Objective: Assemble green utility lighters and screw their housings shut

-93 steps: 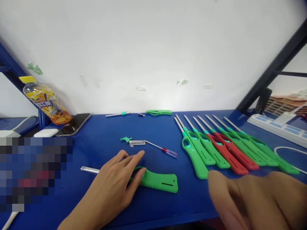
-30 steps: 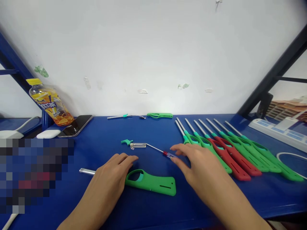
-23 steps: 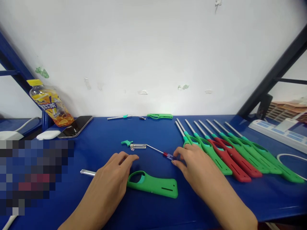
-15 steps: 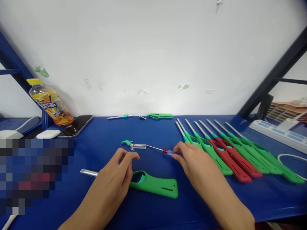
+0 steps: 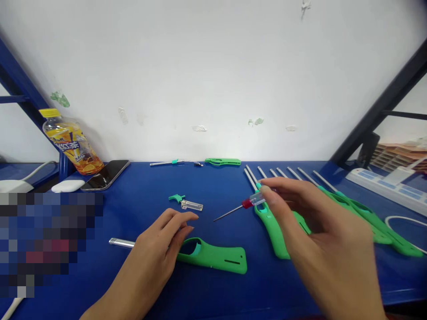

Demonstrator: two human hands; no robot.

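Observation:
My right hand (image 5: 320, 235) pinches the clear handle of a small screwdriver (image 5: 250, 202) between thumb and fingers. Its thin metal shaft points left and down, its tip apart from the other parts. My left hand (image 5: 160, 249) rests over the neck of a green long-nosed lighter (image 5: 216, 258), index finger and thumb curved apart with nothing visible between them. The palm hides the lighter's middle; its silver tube shows on the left. Just beyond the left fingertips lie a clear fuel tank (image 5: 191, 205) and a teal trigger (image 5: 176, 198), end to end.
Several lighters (image 5: 363, 211) lie in a row on the right, partly behind my right hand. Near the wall are a metal lighter tube (image 5: 165, 163) and a green casing (image 5: 223, 162). A drink bottle (image 5: 73, 144), a phone (image 5: 106, 175) and a power strip (image 5: 390, 186) stand around the edges.
My right hand has lifted the screwdriver toward me and to the right, away from the clear tank. The tank now lies slightly turned. My left hand has barely moved.

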